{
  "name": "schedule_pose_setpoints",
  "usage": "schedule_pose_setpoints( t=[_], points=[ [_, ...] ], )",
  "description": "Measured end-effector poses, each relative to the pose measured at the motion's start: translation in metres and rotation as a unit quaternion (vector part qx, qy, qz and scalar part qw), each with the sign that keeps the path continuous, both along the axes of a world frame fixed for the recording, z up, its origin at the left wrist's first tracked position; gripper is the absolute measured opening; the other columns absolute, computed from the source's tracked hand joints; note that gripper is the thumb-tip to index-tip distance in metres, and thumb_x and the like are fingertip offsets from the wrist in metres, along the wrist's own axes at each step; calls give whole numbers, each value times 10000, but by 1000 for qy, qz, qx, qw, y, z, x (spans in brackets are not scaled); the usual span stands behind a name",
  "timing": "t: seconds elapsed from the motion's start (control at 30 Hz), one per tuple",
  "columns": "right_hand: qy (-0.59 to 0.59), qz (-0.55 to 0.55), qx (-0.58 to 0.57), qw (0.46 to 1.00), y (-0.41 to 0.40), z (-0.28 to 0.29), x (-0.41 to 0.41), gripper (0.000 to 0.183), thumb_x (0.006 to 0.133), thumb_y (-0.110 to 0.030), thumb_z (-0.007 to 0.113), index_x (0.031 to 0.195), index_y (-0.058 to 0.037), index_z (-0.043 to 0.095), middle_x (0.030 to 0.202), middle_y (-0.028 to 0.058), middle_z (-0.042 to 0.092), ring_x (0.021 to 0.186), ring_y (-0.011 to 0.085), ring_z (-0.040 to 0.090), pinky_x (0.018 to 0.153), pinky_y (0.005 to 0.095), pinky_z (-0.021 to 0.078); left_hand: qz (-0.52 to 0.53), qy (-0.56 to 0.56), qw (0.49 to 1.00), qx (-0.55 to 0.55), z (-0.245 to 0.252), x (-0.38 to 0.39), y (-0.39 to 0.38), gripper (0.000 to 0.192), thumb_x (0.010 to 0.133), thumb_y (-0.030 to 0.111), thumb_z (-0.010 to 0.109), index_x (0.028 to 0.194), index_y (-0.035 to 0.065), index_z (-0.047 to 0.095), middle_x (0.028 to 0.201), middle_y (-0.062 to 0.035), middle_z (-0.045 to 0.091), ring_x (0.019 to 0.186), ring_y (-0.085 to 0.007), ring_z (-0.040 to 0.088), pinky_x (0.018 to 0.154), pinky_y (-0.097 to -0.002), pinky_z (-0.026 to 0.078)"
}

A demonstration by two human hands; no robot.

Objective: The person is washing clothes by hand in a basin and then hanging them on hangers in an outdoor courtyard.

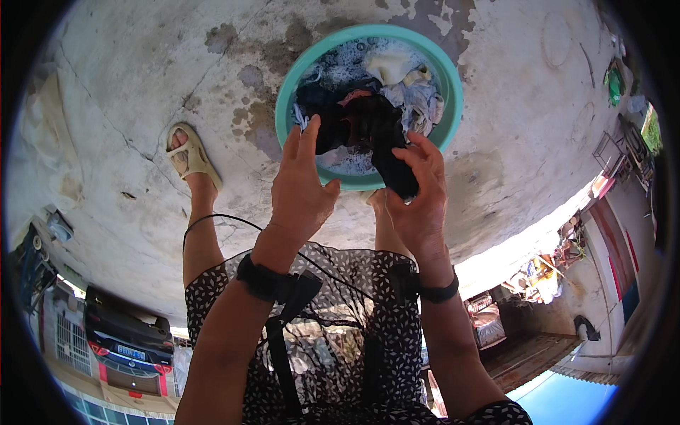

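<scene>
A round turquoise plastic basin (453, 79) holds soapy water and wet laundry. Black cloth (380, 122) lies across the near half of it, with a bit of reddish fabric at its middle. Pale, bluish garments (417, 101) and a cream cloth (389, 66) rest at the basin's far right. My right hand (421, 186) grips the end of the black cloth over the near rim, between thumb and fingers. At the near left rim is my left hand (305, 183), its fingers apart and nothing seen in it; its fingertips are close to the black cloth.
The basin stands on a cracked concrete floor (133, 79) with wet patches. My foot in a beige slipper (197, 154) is left of it. A black cable (223, 215) crosses by my legs. A parked black car (127, 332) and piled household items (542, 276) are farther off.
</scene>
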State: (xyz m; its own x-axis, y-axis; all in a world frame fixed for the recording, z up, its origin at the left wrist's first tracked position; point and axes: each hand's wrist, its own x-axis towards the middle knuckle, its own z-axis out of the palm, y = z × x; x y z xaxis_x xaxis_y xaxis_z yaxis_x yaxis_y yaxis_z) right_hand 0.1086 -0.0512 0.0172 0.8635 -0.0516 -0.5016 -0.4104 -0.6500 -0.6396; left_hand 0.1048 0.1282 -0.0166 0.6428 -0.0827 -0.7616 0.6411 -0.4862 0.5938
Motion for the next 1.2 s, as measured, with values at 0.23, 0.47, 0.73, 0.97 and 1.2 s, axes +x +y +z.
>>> schedule_pose_setpoints(
  t=[0.23,0.47,0.73,0.97,1.2],
  points=[
    [-44,62,18,997,20,45,-10,537,590,101,673,1098,-23,552,1255,217,469,1147,368,484,946,414,425,-192,-115,951,-215,18,21,-7,866,645,21,755,1402,104,343,1126,-155,585,1042,-344,583,811,-402,493],
    [114,27,175,978,4,2,-35,550,588,-2,766,1101,-67,578,1191,153,565,1162,345,507,949,411,427,-259,-60,949,-171,40,21,9,270,637,17,668,885,31,561,702,-173,594,669,-375,609,588,-432,479],
    [-85,218,22,972,-14,-108,-59,312,674,-48,693,981,-91,653,1126,84,635,1052,333,590,938,401,427,-54,-45,897,-436,71,45,31,386,613,31,678,988,16,587,873,-162,637,830,-351,638,724,-353,496],
    [72,-243,76,964,-5,0,-23,187,758,41,648,944,32,628,870,25,646,785,72,572,690,226,470,140,134,926,-325,15,16,45,292,689,-55,630,968,3,563,833,-2,543,743,-66,524,654,-222,437],
    [-161,15,22,987,11,63,-1,464,642,85,712,1080,9,580,931,122,605,705,243,560,649,330,483,192,125,952,-202,-46,1,25,345,775,-69,631,1088,41,538,968,-11,585,871,-58,523,736,-201,436]
  ],
)
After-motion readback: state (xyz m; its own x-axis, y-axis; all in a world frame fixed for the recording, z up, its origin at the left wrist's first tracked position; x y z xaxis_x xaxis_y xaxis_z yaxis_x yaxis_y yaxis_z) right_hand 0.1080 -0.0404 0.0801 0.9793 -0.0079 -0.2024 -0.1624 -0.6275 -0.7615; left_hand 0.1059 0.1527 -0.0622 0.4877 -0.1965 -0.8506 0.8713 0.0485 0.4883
